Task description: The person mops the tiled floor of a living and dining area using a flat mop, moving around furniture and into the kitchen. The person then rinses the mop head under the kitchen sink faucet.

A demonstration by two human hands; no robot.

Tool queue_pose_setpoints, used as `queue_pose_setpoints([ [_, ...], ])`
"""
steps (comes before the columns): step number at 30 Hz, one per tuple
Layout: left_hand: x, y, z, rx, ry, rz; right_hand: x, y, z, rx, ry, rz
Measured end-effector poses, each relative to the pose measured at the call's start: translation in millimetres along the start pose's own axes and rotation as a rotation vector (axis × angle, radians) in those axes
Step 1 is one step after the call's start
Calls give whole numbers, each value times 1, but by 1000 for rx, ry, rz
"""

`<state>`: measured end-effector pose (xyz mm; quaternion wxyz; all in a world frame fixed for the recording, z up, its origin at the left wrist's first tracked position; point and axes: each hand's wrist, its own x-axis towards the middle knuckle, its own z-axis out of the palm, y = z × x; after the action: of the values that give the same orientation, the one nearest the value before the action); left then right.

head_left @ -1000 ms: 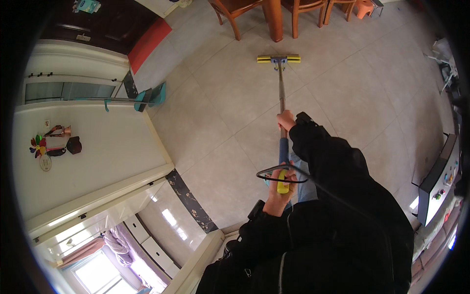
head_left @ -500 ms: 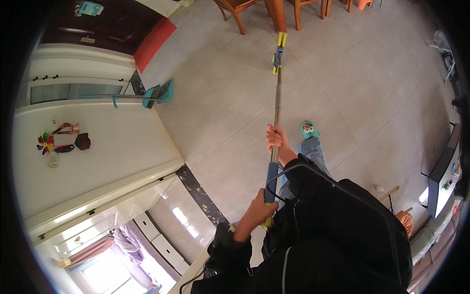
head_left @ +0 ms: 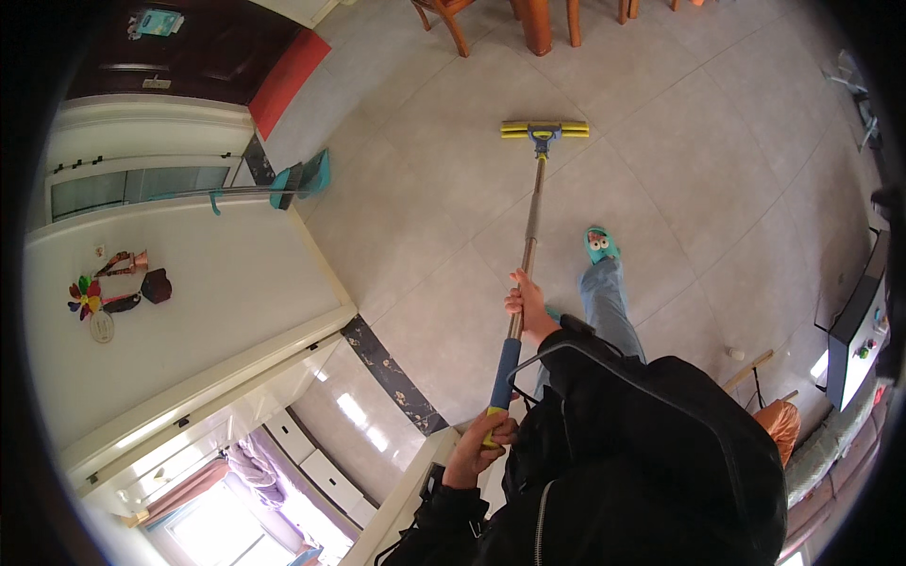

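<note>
To work the sponge mop (head_left: pixel 532 224) well, it seems best to steer with the right hand (head_left: pixel 528 304), its fingers wrapped around the metal shaft, and to push and turn from the left hand (head_left: pixel 479 451), whose fingers grasp the yellow handle end nearer the body. Even pressure along the mop head (head_left: pixel 557 134) should seat both strips alike; the wooden chair (head_left: pixel 457 32) at the far side and the right foot's turquoise slipper (head_left: pixel 601 244) deserve clearance.

The mop slants from the near left, low before the body, out to the far middle of the tiled floor (head_left: pixel 415 179). Its head shows two parallel yellow sponge strips, set crosswise on a blue-grey bracket. A blue grip sleeve covers the near shaft. Whether the sponge is wet cannot be told.
</note>
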<state>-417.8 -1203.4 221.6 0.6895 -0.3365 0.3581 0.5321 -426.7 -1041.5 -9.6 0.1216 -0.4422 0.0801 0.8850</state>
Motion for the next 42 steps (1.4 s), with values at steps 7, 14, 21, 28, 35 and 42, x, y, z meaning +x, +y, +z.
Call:
queue_pose_setpoints([
  [7,98,50,47,216,131,121,69,-95,47,-476,147,-186],
  [14,212,65,109,232,-6,192,172,-217,31,-978,184,-559],
  [21,89,16,2,444,231,147,135,-49,-92,-882,-106,-345],
  [28,-40,9,-68,742,779,1,1,84,-42,-651,264,3],
  [35,9,62,-23,947,774,300,36,13,19,-728,349,-197],
  [42,147,150,135,1088,537,344,77,-204,83,-679,299,-335],
])
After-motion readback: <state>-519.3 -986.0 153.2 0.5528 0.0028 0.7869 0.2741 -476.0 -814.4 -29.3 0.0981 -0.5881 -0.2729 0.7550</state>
